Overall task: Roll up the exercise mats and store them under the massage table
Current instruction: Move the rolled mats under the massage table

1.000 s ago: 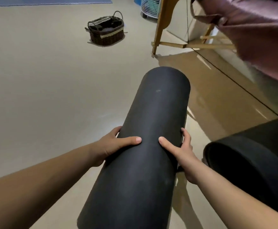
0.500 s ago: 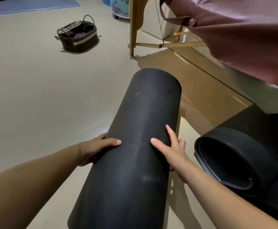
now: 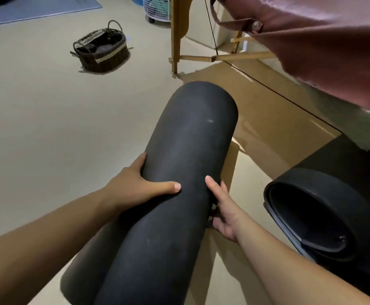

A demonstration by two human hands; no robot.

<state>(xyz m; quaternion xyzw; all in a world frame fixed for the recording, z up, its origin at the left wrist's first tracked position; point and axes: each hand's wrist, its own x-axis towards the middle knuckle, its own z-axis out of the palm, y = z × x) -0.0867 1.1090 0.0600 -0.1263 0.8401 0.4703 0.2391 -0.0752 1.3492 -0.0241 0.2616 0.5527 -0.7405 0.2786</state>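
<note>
A thick rolled black exercise mat [image 3: 179, 172] points away from me across the beige floor, its far end near the shadow of the massage table. My left hand [image 3: 140, 186] clasps its left side, thumb laid over the top. My right hand [image 3: 223, 208] grips its right side, fingers tucked under the roll. A second rolled black mat [image 3: 325, 199] lies at the right, its open end facing me, partly beneath the massage table [image 3: 325, 47], which has a maroon pad and wooden legs.
A dark wicker basket [image 3: 101, 49] stands on the floor at the far left. A white wire basket [image 3: 156, 7] stands behind the table's wooden leg [image 3: 176, 34]. A blue rug [image 3: 38, 8] lies at the top left. A black cable runs under the table.
Both hands have shifted along the roll and now clasp its sides more fully. The view has drawn closer to the massage table and the second mat.
</note>
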